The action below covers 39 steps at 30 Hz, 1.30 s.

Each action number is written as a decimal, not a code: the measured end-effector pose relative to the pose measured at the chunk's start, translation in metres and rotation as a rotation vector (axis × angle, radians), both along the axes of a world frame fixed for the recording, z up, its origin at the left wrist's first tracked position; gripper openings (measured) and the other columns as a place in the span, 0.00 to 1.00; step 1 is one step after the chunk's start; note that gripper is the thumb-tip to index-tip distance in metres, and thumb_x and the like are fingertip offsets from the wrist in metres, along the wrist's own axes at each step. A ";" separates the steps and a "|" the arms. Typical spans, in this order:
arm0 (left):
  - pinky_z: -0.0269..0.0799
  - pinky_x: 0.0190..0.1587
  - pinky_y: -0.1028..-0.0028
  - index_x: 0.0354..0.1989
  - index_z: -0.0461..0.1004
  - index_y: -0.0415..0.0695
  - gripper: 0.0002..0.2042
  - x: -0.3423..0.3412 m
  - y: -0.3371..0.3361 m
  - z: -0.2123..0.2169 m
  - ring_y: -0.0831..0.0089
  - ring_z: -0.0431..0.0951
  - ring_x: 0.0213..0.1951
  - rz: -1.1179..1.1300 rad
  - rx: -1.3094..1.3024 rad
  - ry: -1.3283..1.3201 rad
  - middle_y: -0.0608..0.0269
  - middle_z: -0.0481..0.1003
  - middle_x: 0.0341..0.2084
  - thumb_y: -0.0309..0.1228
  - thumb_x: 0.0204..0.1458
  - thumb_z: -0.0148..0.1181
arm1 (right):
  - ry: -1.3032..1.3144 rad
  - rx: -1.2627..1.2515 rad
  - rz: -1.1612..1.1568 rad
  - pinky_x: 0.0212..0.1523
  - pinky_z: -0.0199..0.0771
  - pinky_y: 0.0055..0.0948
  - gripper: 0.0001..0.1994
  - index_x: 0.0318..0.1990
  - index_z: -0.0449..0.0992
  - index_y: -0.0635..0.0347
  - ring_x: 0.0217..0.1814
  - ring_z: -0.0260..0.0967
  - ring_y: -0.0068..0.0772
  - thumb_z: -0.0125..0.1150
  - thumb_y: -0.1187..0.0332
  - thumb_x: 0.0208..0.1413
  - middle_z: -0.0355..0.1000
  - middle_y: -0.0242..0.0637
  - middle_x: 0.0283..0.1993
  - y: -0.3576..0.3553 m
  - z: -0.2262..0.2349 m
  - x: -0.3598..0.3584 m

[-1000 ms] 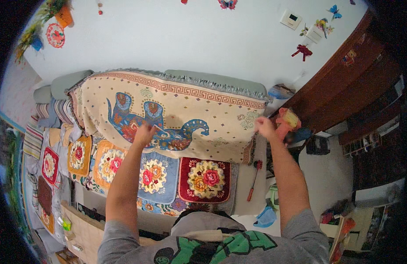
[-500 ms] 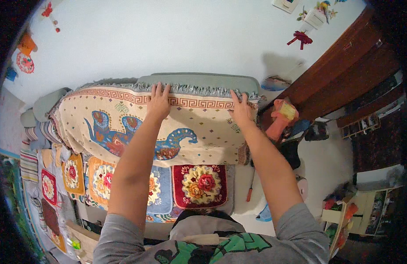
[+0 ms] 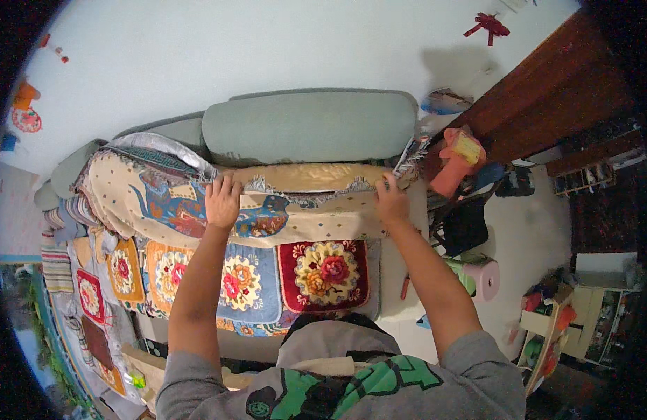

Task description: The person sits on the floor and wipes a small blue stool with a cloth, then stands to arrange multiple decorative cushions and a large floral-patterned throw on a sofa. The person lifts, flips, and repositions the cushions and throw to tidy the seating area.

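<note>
Hands first: half a second ago both of yours lay spread on the fringed top edge of the cream woven throw with blue animal figures (image 3: 267, 213), high on the sofa back. Now that edge has come down and forward. The grey-green padded sofa back (image 3: 309, 126), which was covered then, shows bare, and the throw is folded over itself on the seat.

Your left hand (image 3: 222, 199) rests on the throw with fingers spread, the thumb tucked under the folded edge. Your right hand (image 3: 392, 201) is closed on the throw's far corner, where the fringe and a greyish underside (image 3: 409, 155) turn up. The two hands are well apart, one toward each end of the fold.

Up on the pale wall, a red bow-shaped decoration (image 3: 488, 25) sits near the dark wooden door (image 3: 547, 105), and at the far left an orange and red round ornament (image 3: 26, 112) hangs near the picture's rim. Beside the sofa's right end stands an orange soft toy with a yellow patch (image 3: 458, 157). A pink roll (image 3: 483, 278) lies on the floor by your right forearm.

The throw looks thick and woven, cream with small diamond dots, a patterned border and a bunched left end. Below it, square floral cushion mats (image 3: 323, 274) in red, blue and orange line the seat front.
</note>
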<state>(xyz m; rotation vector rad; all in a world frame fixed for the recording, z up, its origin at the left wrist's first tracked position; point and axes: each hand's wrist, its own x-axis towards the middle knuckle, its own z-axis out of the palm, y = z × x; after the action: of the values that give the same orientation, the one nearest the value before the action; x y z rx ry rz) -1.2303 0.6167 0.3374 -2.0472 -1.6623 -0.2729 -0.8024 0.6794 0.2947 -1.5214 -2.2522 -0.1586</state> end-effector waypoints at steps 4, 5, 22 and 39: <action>0.63 0.44 0.66 0.39 0.70 0.50 0.09 -0.005 -0.007 0.002 0.65 0.69 0.45 0.110 -0.175 0.019 0.65 0.70 0.38 0.34 0.48 0.51 | -0.073 -0.133 -0.034 0.32 0.74 0.42 0.17 0.44 0.71 0.47 0.33 0.72 0.47 0.64 0.70 0.44 0.61 0.34 0.57 -0.012 0.005 0.007; 0.64 0.42 0.65 0.41 0.70 0.50 0.11 -0.007 -0.009 -0.002 0.65 0.69 0.44 0.093 -0.145 0.023 0.63 0.68 0.36 0.33 0.49 0.51 | -0.081 -0.135 -0.027 0.32 0.74 0.42 0.18 0.45 0.71 0.46 0.33 0.72 0.46 0.64 0.70 0.44 0.60 0.35 0.58 -0.016 0.006 0.007; 0.77 0.40 0.60 0.40 0.70 0.45 0.08 -0.030 0.032 0.040 0.53 0.71 0.48 0.415 -0.164 -0.183 0.53 0.68 0.50 0.28 0.51 0.50 | 0.217 -0.156 -0.185 0.42 0.72 0.44 0.18 0.46 0.71 0.64 0.42 0.72 0.54 0.65 0.74 0.45 0.72 0.50 0.44 0.042 0.027 0.040; 0.72 0.39 0.51 0.38 0.68 0.38 0.07 -0.073 0.226 0.181 0.42 0.76 0.39 0.297 0.147 -0.319 0.42 0.75 0.33 0.28 0.53 0.50 | 0.384 0.155 -0.519 0.47 0.70 0.47 0.17 0.46 0.74 0.64 0.48 0.70 0.57 0.60 0.62 0.52 0.74 0.54 0.43 0.274 0.179 -0.021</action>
<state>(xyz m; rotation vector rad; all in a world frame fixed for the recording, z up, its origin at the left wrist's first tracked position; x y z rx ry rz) -1.3032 0.8426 0.5180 -1.6862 -2.0404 -0.6241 -0.8238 0.9538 0.4735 -1.8355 -1.4894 -0.1675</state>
